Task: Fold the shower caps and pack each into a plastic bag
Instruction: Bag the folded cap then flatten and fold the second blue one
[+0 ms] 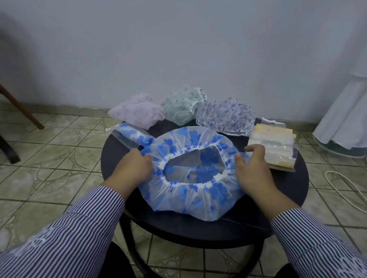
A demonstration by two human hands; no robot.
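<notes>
A blue-flowered shower cap (186,196) lies spread on the round black table (283,198), its elastic opening facing up. My left hand (132,167) pinches the cap's left edge by the elastic. My right hand (254,169) holds the right edge, thumb at the elastic and fingers curled over the rim. A folded blue cap packed in a clear plastic bag (131,136) lies at the table's left. Behind sit a pink cap (136,111), a green cap (184,104) and a purple cap (226,117). A stack of plastic bags (271,144) lies at the right.
The table stands on a tiled floor by a white wall. Wooden chair legs (10,99) are at the left. A white cloth-covered stand (356,105) and a white cord (355,193) lie to the right. My knees show below the table.
</notes>
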